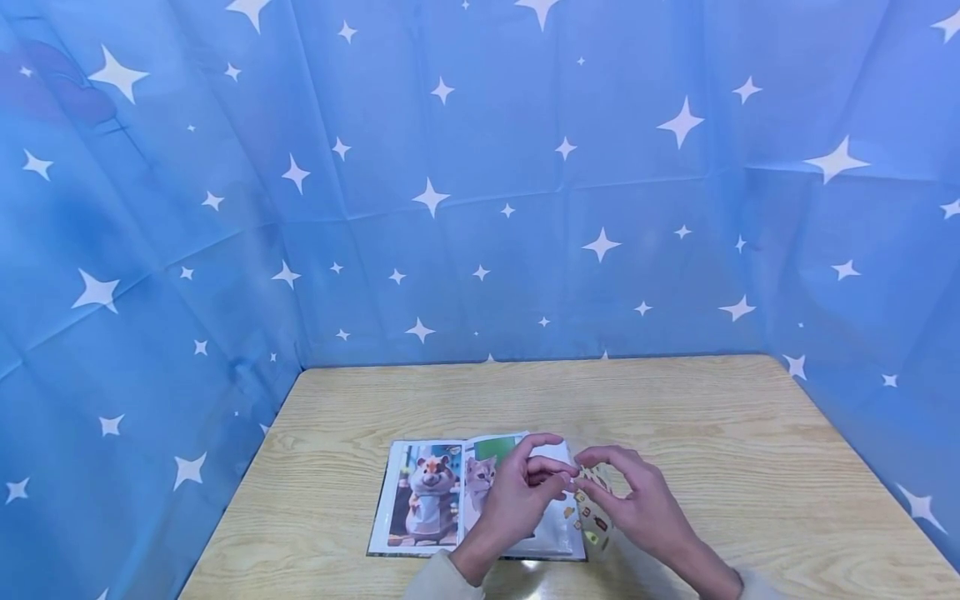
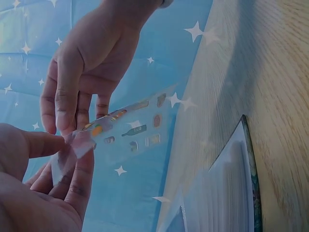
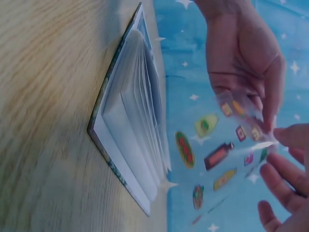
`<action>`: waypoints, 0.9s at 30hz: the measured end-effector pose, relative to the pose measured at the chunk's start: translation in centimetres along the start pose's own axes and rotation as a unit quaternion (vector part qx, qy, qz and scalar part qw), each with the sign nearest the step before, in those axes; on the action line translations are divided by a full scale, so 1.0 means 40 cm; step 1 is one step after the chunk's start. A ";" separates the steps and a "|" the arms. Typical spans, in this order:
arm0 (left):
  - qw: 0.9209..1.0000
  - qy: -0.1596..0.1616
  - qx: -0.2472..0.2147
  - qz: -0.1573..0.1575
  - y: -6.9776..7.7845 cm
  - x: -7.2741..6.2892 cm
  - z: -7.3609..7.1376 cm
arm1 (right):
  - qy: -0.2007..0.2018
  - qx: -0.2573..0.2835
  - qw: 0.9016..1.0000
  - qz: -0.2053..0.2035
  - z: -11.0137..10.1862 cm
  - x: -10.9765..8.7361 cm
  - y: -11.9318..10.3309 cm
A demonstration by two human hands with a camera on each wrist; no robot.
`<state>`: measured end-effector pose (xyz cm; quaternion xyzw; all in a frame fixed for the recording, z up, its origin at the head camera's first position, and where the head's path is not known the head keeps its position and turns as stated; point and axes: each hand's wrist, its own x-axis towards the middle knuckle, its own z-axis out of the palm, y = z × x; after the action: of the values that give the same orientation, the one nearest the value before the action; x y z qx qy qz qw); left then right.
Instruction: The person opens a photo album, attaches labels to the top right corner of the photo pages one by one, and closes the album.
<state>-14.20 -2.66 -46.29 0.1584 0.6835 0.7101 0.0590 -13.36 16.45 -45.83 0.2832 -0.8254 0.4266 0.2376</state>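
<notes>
Above the right page of an open photo album [image 1: 384,508], both hands hold a clear sticker sheet [image 3: 218,155] printed with small food and bottle pictures. My left hand [image 1: 521,493] pinches the sheet's near corner, its thumb on one face and its fingers behind, as the left wrist view shows. Close beside it, the right hand [image 1: 647,504] pinches the same end between thumb and fingers. The rest of the sheet hangs free and tilted. A hamster picture [image 1: 431,500] fills the left page. My left hand partly hides a cat picture [image 1: 478,482] on the right page.
The album lies flat on a light wood-grain table [image 1: 360,408], with a stack of page sleeves [image 3: 137,106] fanned slightly upward. Blue curtain [image 1: 510,275] with white stars surrounds the table's back and sides.
</notes>
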 end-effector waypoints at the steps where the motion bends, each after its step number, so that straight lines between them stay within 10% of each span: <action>1: 1.000 0.000 0.002 0.003 0.000 0.000 0.001 | -0.001 0.000 1.000 0.007 0.001 0.000 -0.002; 27: 1.000 -0.014 0.012 -0.004 -0.009 -0.002 0.004 | 0.004 0.031 0.997 0.074 -0.001 -0.004 0.001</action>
<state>-14.13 -2.52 -46.65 0.1663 0.6918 0.6993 0.0693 -13.27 16.55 -45.95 0.2267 -0.8296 0.4695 0.2001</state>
